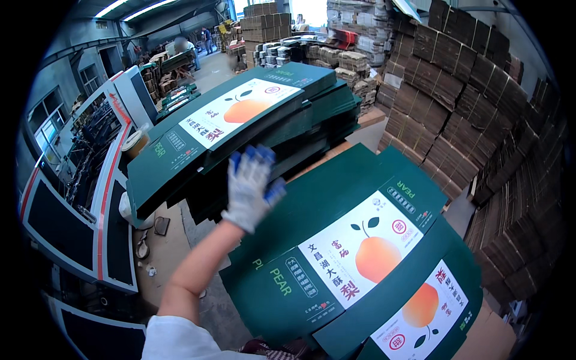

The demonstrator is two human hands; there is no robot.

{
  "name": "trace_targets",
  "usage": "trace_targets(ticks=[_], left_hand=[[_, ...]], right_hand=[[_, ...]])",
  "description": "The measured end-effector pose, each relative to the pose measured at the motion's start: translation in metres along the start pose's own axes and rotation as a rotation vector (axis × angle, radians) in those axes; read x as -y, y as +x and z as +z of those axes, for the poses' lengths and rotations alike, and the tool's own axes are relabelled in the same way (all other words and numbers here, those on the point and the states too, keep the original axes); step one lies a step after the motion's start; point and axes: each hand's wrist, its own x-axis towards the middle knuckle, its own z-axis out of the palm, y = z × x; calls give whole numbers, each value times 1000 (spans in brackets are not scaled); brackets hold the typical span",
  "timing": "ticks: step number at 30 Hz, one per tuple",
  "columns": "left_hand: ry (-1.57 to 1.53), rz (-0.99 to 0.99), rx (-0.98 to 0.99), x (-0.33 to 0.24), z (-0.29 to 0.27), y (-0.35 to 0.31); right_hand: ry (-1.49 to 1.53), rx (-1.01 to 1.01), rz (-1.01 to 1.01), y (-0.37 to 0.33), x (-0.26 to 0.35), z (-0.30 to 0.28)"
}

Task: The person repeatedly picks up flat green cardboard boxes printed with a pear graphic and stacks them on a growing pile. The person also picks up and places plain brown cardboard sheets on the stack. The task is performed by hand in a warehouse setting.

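My left hand [249,189], in a whitish glove with blue fingertips, is held palm down with its fingers stretched out and nothing in it. It hovers, slightly blurred, between two groups of flat cardboard box blanks; whether it touches either I cannot tell. Right of it lies a large dark green box blank [318,198] with a white panel and a printed orange-yellow fruit. Another printed panel shows on the green cardboard [354,327] at the lower right. Beyond the hand rises an uneven stack of like green blanks [198,159]. My right hand is out of view.
A grey machine [90,240] with a red stripe and dark panels stands along the left. Tied bundles of brown cardboard [432,90] are piled high on the right. A roll of tape [135,144] sits behind the stack's left end. Two people are far off.
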Motion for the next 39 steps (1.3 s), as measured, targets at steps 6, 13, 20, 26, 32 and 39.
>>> trace_targets(ticks=[6, 13, 20, 26, 32, 39], left_hand=[[190, -595, 330, 97, 7, 80], [324, -342, 407, 95, -10, 77], [507, 58, 105, -27, -23, -24], [105, 283, 255, -158, 7, -157], [-104, 378, 617, -197, 85, -158], [-125, 423, 637, -215, 124, -122]], right_hand=[[-41, 54, 18, 3, 1, -7], [-100, 142, 10, 4, 5, -10], [-72, 292, -224, 32, 21, -13], [182, 144, -351, 65, 43, 27], [375, -14, -154, 77, -53, -39], [807, -1084, -264, -42, -157, -177]])
